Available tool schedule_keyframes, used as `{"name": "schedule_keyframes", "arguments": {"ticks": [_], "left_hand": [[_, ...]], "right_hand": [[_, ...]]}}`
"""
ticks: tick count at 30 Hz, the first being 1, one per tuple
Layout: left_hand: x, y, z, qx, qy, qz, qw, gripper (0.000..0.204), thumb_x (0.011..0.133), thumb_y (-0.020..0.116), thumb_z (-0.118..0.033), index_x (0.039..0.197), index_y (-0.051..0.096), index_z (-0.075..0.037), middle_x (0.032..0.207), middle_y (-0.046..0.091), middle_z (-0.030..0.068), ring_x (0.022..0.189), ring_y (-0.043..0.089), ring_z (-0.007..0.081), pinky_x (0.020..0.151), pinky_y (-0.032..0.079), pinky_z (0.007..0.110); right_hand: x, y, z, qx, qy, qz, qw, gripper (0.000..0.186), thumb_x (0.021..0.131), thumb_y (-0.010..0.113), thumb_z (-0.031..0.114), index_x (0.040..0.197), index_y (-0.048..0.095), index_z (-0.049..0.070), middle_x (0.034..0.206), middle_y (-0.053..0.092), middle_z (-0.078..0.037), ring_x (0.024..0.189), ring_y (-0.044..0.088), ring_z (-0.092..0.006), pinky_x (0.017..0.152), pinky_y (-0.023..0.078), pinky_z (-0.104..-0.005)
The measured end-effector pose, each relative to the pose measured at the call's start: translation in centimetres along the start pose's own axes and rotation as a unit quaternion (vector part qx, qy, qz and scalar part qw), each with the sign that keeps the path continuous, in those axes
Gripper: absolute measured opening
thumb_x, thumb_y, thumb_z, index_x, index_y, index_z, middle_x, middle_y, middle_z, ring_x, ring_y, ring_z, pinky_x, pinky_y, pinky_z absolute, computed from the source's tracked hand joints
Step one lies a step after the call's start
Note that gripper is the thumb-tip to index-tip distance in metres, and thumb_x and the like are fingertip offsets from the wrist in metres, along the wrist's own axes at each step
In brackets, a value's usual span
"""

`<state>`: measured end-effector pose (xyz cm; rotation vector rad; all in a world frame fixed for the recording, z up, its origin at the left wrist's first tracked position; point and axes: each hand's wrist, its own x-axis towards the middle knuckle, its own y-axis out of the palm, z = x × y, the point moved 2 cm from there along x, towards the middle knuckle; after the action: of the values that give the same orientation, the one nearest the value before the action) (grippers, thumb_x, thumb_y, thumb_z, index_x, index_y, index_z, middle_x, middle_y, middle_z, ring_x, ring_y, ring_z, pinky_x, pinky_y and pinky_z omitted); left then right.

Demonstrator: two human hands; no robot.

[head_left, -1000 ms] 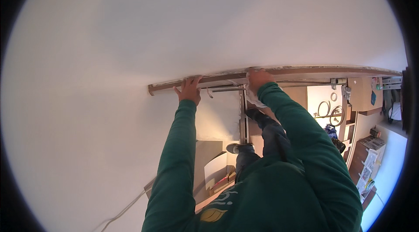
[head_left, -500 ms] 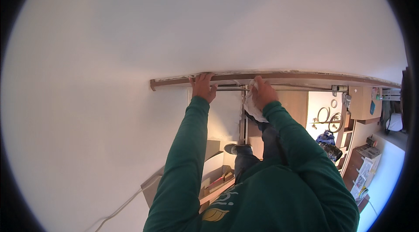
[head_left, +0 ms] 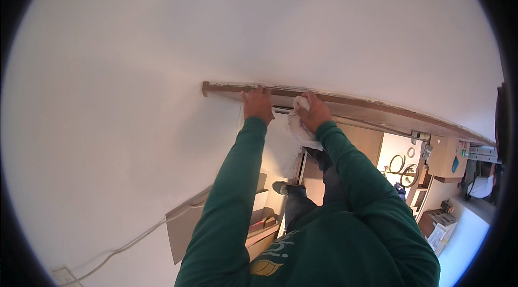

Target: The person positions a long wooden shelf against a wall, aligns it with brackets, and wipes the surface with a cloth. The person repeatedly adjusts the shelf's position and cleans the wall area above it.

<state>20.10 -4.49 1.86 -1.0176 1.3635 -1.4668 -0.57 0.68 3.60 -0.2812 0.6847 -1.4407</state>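
Note:
A long brown wooden ledge runs across the white wall, with a rough, pale, flaking line along its wall side. My left hand rests on it near its left end, fingers spread and fingertips over the front edge. A crumpled white cloth is bunched in my right hand, which presses it against the ledge a little farther right. Part of the cloth hangs below the hand. The right fingertips are partly hidden by the cloth.
Far below, my shoe shows beside a grey-brown panel and some boxes. A pale cable runs down the wall at lower left. Coiled rings hang at right, near a cardboard box.
The cloth and my right hand have shifted left along the ledge, closer to my left hand. The view has turned, so the ledge now slopes down to the right.

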Motion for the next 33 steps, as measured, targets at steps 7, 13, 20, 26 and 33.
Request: {"name": "schedule_keyframes", "arguments": {"ticks": [7, 13, 20, 26, 33], "left_hand": [[-11.1, -16.3, 13.3, -0.174, -0.103, -0.395, 0.896, 0.015, 0.09, 0.065, -0.001, 0.103, 0.071, -0.007, 0.096, 0.069, 0.0083, 0.086, 0.066, 0.0227, 0.075, 0.054, 0.033], [-21.2, -38.3, 20.0, 0.232, -0.149, -0.54, 0.795, 0.022, 0.095, 0.07, -0.019, 0.106, 0.066, 0.0, 0.107, 0.068, 0.0125, 0.088, 0.064, 0.0239, 0.074, 0.054, 0.032], [-23.2, -45.1, 24.1, 0.202, -0.004, -0.519, 0.83, 0.054, 0.099, 0.054, -0.051, 0.126, 0.056, -0.004, 0.128, 0.059, 0.0169, 0.119, 0.051, 0.0294, 0.092, 0.045, 0.044], [-22.8, -44.9, 25.0, 0.223, -0.09, -0.529, 0.813, 0.074, 0.094, 0.043, -0.07, 0.13, 0.055, -0.007, 0.137, 0.054, 0.0174, 0.123, 0.05, 0.0298, 0.089, 0.043, 0.041], [-22.1, -45.2, 25.6, 0.253, -0.102, -0.53, 0.803, 0.072, 0.093, 0.046, -0.07, 0.127, 0.058, -0.008, 0.137, 0.054, 0.0165, 0.125, 0.049, 0.0288, 0.089, 0.043, 0.041]], "right_hand": [[0.4, 0.5, 1.7, -0.106, 0.093, -0.024, 0.99, 0.04, 0.098, 0.055, 0.032, 0.133, 0.047, 0.016, 0.109, 0.062, -0.03, 0.1, 0.064, -0.0483, 0.087, 0.051, -0.0544], [2.7, 4.8, 2.2, -0.061, 0.152, -0.112, 0.98, 0.039, 0.1, 0.052, 0.034, 0.134, 0.045, 0.016, 0.111, 0.06, -0.03, 0.099, 0.064, -0.0486, 0.087, 0.053, -0.0549], [5.7, 4.9, 1.8, -0.105, 0.21, -0.026, 0.972, 0.048, 0.096, 0.054, 0.041, 0.129, 0.049, 0.006, 0.114, 0.065, -0.029, 0.108, 0.063, -0.0457, 0.093, 0.051, -0.0524], [4.7, 3.5, 5.2, -0.194, 0.212, 0.039, 0.957, 0.067, 0.087, 0.062, 0.051, 0.128, 0.048, -0.001, 0.121, 0.065, -0.027, 0.114, 0.063, -0.0403, 0.099, 0.05, -0.0472], [5.6, 4.4, 3.8, -0.197, 0.208, 0.034, 0.958, 0.07, 0.081, 0.067, 0.045, 0.13, 0.047, -0.001, 0.118, 0.066, -0.027, 0.114, 0.063, -0.0401, 0.1, 0.05, -0.0461]]}}
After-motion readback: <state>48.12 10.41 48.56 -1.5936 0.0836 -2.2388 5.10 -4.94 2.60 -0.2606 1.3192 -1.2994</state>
